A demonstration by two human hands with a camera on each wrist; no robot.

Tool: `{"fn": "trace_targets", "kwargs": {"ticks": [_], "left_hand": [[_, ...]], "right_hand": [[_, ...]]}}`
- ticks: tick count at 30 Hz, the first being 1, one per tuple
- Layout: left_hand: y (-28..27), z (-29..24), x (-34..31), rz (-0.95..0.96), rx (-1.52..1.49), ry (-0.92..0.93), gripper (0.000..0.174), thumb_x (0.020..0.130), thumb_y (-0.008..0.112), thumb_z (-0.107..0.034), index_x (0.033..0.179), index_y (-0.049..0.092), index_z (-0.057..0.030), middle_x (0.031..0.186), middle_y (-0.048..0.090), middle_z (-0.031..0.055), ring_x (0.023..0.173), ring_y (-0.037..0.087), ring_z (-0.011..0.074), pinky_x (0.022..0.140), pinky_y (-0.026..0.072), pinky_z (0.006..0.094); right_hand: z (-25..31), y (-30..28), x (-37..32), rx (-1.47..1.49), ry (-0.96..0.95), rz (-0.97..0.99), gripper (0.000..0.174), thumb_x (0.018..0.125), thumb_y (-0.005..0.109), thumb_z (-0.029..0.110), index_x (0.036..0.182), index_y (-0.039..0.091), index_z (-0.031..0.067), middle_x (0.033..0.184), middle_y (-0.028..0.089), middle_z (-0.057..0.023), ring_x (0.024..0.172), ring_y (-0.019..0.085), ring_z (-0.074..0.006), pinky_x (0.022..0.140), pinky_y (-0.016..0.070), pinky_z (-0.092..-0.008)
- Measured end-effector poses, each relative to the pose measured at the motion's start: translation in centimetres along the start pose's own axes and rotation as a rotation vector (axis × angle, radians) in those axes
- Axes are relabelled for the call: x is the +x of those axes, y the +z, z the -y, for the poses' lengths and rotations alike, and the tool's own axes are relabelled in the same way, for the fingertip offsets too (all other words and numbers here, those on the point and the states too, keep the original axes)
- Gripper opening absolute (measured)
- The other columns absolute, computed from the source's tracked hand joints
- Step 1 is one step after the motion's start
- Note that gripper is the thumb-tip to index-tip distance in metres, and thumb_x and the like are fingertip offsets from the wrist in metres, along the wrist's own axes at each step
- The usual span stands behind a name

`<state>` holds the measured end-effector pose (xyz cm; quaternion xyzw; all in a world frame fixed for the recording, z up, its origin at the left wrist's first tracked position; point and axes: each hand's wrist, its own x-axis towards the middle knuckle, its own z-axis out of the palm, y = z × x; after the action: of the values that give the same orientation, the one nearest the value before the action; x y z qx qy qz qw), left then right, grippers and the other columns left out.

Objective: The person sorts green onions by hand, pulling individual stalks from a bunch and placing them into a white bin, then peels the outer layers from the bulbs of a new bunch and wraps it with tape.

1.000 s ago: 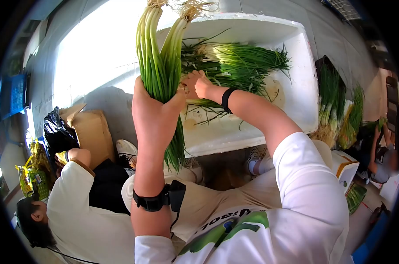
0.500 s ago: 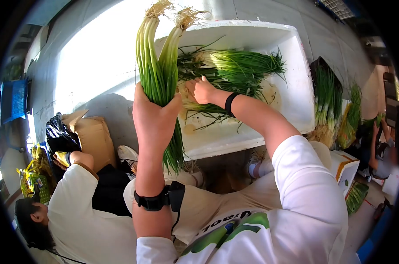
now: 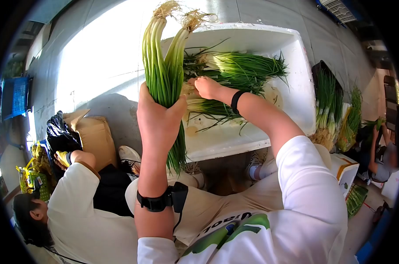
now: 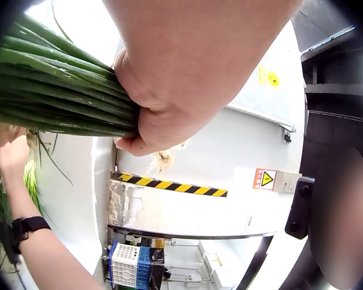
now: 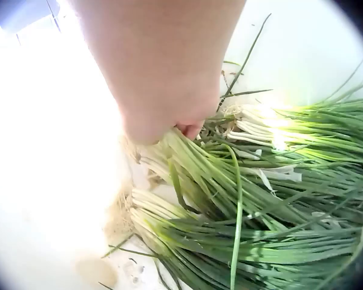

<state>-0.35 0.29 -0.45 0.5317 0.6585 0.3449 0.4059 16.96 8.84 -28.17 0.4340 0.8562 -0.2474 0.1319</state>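
Observation:
My left hand point(image 3: 159, 115) grips a bunch of green onions point(image 3: 163, 77) around its green leaves. The roots point up and away and the leaf tips hang below the hand. In the left wrist view those leaves point(image 4: 54, 84) run through the curled fingers. Over the foam box, my right hand point(image 3: 206, 87) holds some green onions point(image 5: 190, 157) lying among the others, its fingers curled at their pale stems near the roots. The palm and most fingertips are hidden in the right wrist view. Another bundle of green onions point(image 3: 245, 65) lies behind that hand.
The white foam box point(image 3: 301, 83) stands in front of me on the grey floor. More green onions point(image 3: 329, 99) stand to its right. A cardboard box point(image 3: 94, 136) and a person in a white top point(image 3: 83, 211) are at my left. Loose leaves litter the box bottom.
The right hand has drawn a little away from the left hand and stays low among the onions in the box. The left hand keeps its bunch, shifting only slightly.

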Motion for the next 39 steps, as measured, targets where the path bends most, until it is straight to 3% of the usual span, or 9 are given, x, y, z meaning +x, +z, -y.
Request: {"fn": "trace_targets", "kwargs": {"ticks": [1, 3, 6, 9, 11, 16, 21, 24, 39], "left_hand": [[0.0, 0.1, 0.0, -0.001, 0.001, 0.001, 0.031, 0.075, 0.071, -0.011, 0.099, 0.055, 0.0004, 0.083, 0.062, 0.0098, 0.072, 0.058, 0.0183, 0.07, 0.0491, 0.0332], [0.0, 0.0, 0.0, -0.001, 0.002, 0.003, 0.031, 0.075, 0.072, -0.011, 0.099, 0.055, 0.0004, 0.083, 0.062, 0.0099, 0.072, 0.058, 0.0185, 0.07, 0.0491, 0.0332], [0.1, -0.5, -0.1, -0.015, 0.028, 0.007, 0.031, 0.075, 0.072, -0.012, 0.098, 0.055, 0.0004, 0.082, 0.062, 0.0103, 0.072, 0.058, 0.0188, 0.07, 0.0492, 0.0334], [0.2, -0.1, 0.0, -0.011, 0.014, 0.008, 0.031, 0.075, 0.072, -0.012, 0.098, 0.055, 0.0005, 0.082, 0.062, 0.0105, 0.071, 0.058, 0.019, 0.07, 0.0493, 0.0337], [0.2, 0.0, 0.0, -0.011, 0.016, 0.047, 0.031, 0.076, 0.074, -0.009, 0.099, 0.056, 0.0, 0.08, 0.061, 0.0032, 0.069, 0.055, 0.0093, 0.064, 0.0476, 0.0274], [0.0, -0.1, 0.0, -0.005, 0.011, 0.009, 0.031, 0.075, 0.072, -0.011, 0.098, 0.055, 0.0006, 0.083, 0.063, 0.0109, 0.073, 0.059, 0.0189, 0.071, 0.0494, 0.0339], [-0.1, -0.4, -0.1, 0.001, 0.007, 0.018, 0.031, 0.075, 0.072, -0.011, 0.099, 0.055, 0.0007, 0.083, 0.064, 0.011, 0.073, 0.06, 0.0189, 0.071, 0.0497, 0.0337], [-0.1, -0.7, -0.2, 0.013, -0.027, -0.02, 0.033, 0.075, 0.072, -0.012, 0.1, 0.056, 0.0006, 0.083, 0.064, 0.0109, 0.073, 0.06, 0.0188, 0.071, 0.0498, 0.0334], [-0.2, -1.0, -0.5, 0.008, -0.042, -0.008, 0.03, 0.074, 0.071, -0.011, 0.097, 0.056, 0.0008, 0.08, 0.062, 0.0091, 0.07, 0.058, 0.0166, 0.069, 0.0493, 0.0321]], "right_hand": [[-0.2, 0.0, -0.3, -0.001, 0.0, 0.0, 0.037, 0.088, 0.061, 0.016, 0.12, 0.048, 0.0014, 0.096, 0.062, -0.0173, 0.097, 0.061, -0.0328, 0.084, 0.0485, -0.0442], [-0.5, -0.3, -1.5, 0.342, -0.212, -0.482, 0.03, 0.089, 0.058, 0.015, 0.112, 0.048, -0.0013, 0.087, 0.061, -0.0193, 0.083, 0.062, -0.0341, 0.074, 0.049, -0.0445], [-0.7, -1.6, -2.1, 0.769, 0.128, -0.283, 0.032, 0.084, 0.063, 0.02, 0.107, 0.048, 0.0017, 0.084, 0.057, -0.0173, 0.079, 0.058, -0.0321, 0.071, 0.045, -0.0428], [-0.5, -1.6, -1.3, 0.796, 0.135, -0.399, 0.043, 0.082, 0.067, 0.029, 0.107, 0.047, 0.0011, 0.08, 0.057, -0.0168, 0.074, 0.056, -0.0292, 0.069, 0.0442, -0.0406], [-0.8, -1.6, -0.5, 0.767, 0.18, -0.377, 0.049, 0.078, 0.07, 0.035, 0.104, 0.051, -0.0014, 0.076, 0.058, -0.0157, 0.069, 0.056, -0.0287, 0.068, 0.045, -0.0411], [-0.9, -3.1, 0.2, 0.611, 0.225, 0.021, 0.053, 0.079, 0.066, 0.035, 0.112, 0.06, -0.006, 0.108, 0.066, -0.0231, 0.096, 0.064, -0.0357, 0.081, 0.0503, -0.0419], [-0.7, -1.6, -0.4, 0.634, 0.094, -0.087, 0.059, 0.082, 0.063, 0.027, 0.132, 0.054, -0.002, 0.114, 0.065, -0.0231, 0.102, 0.064, -0.0359, 0.086, 0.0509, -0.0421], [0.1, -3.4, -1.1, 0.55, 0.182, 0.042, 0.061, 0.088, 0.056, 0.022, 0.143, 0.044, 0.0016, 0.12, 0.063, -0.0227, 0.101, 0.063, -0.0347, 0.084, 0.0508, -0.0436], [-1.1, -1.8, -1.5, 0.585, 0.166, -0.045, 0.065, 0.083, 0.058, 0.023, 0.144, 0.043, 0.0068, 0.132, 0.058, -0.0186, 0.109, 0.06, -0.0349, 0.089, 0.0482, -0.0424]]}}
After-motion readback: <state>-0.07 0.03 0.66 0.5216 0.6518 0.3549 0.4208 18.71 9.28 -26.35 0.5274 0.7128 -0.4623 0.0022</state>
